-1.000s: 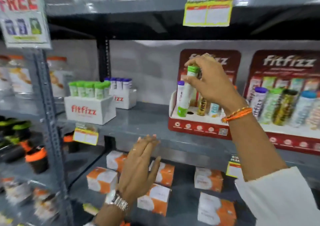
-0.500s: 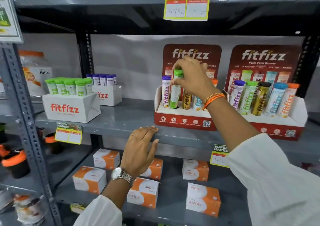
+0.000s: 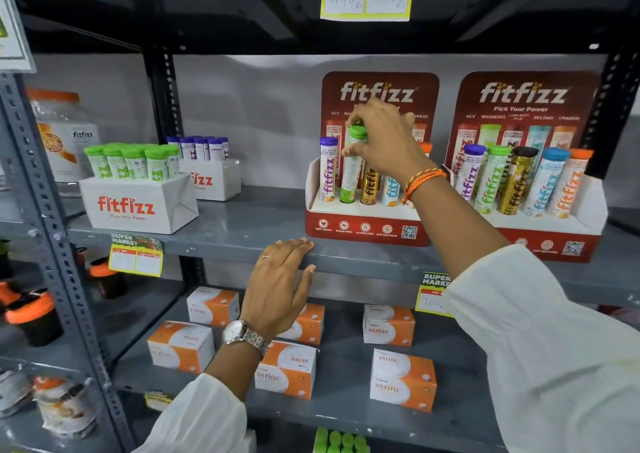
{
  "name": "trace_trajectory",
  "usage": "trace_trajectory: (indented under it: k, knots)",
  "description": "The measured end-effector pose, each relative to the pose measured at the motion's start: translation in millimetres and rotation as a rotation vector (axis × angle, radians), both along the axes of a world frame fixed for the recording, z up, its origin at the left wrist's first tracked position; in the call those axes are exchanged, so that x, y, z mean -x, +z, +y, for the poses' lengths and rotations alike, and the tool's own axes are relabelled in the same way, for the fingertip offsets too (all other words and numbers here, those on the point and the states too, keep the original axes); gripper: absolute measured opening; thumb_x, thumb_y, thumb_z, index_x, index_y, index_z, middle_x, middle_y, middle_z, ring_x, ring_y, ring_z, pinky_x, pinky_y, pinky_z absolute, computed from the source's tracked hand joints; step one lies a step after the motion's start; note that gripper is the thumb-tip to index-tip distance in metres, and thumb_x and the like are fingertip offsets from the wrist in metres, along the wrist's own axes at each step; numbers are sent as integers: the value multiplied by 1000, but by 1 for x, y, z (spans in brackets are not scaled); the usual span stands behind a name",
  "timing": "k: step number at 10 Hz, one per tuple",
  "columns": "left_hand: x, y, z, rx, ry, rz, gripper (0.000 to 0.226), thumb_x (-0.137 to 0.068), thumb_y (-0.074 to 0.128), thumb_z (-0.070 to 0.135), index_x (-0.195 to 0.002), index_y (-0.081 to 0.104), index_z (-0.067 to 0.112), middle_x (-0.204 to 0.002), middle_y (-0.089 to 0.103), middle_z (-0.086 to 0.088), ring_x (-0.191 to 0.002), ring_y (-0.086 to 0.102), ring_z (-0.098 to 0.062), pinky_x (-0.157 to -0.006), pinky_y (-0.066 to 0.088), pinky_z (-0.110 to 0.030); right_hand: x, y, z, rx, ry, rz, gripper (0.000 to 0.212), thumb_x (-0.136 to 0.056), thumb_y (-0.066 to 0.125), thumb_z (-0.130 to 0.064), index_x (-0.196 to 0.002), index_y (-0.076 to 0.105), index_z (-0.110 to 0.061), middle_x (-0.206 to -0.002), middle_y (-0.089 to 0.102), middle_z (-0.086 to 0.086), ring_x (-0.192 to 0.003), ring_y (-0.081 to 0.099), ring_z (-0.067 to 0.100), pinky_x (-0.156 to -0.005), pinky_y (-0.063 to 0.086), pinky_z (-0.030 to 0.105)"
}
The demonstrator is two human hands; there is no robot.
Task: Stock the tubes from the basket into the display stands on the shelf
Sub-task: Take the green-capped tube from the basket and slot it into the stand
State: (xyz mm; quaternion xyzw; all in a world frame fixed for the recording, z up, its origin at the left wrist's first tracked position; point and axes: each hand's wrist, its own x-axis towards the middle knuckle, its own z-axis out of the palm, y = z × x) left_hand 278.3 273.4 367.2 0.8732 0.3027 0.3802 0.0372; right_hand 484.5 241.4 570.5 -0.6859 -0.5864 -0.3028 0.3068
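The green-capped white tube with green lettering (image 3: 351, 172) stands upright in the left red-and-white cardboard display stand (image 3: 363, 225), second slot from the left, between a purple-capped white tube (image 3: 327, 172) and a gold tube (image 3: 370, 184). A blue-lettered tube (image 3: 390, 191) stands just right of the gold one. The right hand (image 3: 384, 137) reaches over from the right and its fingertips close around the green cap from above, with an orange thread bracelet (image 3: 424, 180) on the wrist. The left hand (image 3: 280, 279) lies open and flat, fingers together, their tips touching the front edge of the grey metal shelf (image 3: 242, 241) just below the stand's left corner; it holds nothing and bears a silver wristwatch (image 3: 244, 336).

To the right, a second red-and-white display stand (image 3: 561, 241) holds five tubes in a row. At the left of the shelf, a white cardboard box (image 3: 138, 206) carries green-capped tubes, with a smaller white box of purple-capped tubes (image 3: 213, 175) behind it. On the lower shelf lie orange-and-white cartons (image 3: 401, 380). Green caps (image 3: 341, 440) show at the bottom edge.
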Motion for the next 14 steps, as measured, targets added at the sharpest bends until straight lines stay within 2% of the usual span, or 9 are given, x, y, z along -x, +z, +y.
trace_trajectory:
  k: [2,4,5,6,7,8,9,11,14]
  knots:
    - [0,0,0,-4,-5,-1,47,-99,42,38,-138,55,16,-142,58,-4,-131,52,-22,-119,33,-44,1,6,3,81,-29,-57,42,-73,83,-43,-102,64,-21,-110,61,0,-104,57,22,-86,32,44]
    - [1,0,0,4,-5,6,50,-98,40,41,-139,54,16,-143,57,-4,-133,50,-22,-120,32,-44,5,25,1,313,112,-32,28,-81,78,-28,-104,65,-19,-111,66,2,-104,59,21,-94,51,48]
    - [1,-1,1,4,-5,19,50,-99,40,41,-141,52,17,-145,55,-3,-136,48,-21,-121,30,-43,1,33,1,386,178,-13,25,-86,75,-22,-110,70,-21,-116,65,-1,-102,55,13,-85,49,33]
    - [1,-1,2,2,-6,23,51,-99,39,42,-142,51,17,-146,55,-3,-136,48,-21,-122,29,-43,-2,36,-1,411,180,-15,26,-87,73,-19,-113,71,-22,-118,64,-3,-102,54,11,-79,43,27]
    - [1,-2,1,6,0,29,53,-98,37,44,-143,50,18,-147,53,-3,-137,47,-21,-122,28,-43,-4,34,0,368,78,-56,27,-85,74,-36,-107,72,-20,-108,69,0,-96,60,16,-77,48,32]
    - [1,-2,1,7,-1,29,54,-98,37,44,-143,50,18,-147,53,-3,-137,47,-21,-123,26,-42,-7,31,2,330,-66,-130,39,-82,69,-56,-90,72,-19,-89,68,0,-91,62,21,-76,51,39]
    - [1,-2,1,6,0,32,55,-98,36,45,-143,50,17,-147,53,-3,-137,47,-22,-123,27,-42,-9,28,5,305,-135,-188,46,-81,64,-64,-81,66,-19,-89,58,0,-103,52,23,-80,42,42]
    - [0,-2,2,13,7,32,54,-98,37,44,-143,50,17,-147,53,-3,-137,47,-22,-122,28,-45,-8,27,7,394,-149,-219,51,-79,61,-66,-77,66,-16,-95,51,-3,-123,45,30,-100,39,54]
    - [-3,-5,4,-41,2,-32,47,-98,45,39,-138,55,16,-141,59,-4,-132,52,-22,-121,30,-41,-6,25,13,376,-170,-190,59,-78,55,-73,-84,69,-16,-111,66,5,-124,47,30,-101,40,53]
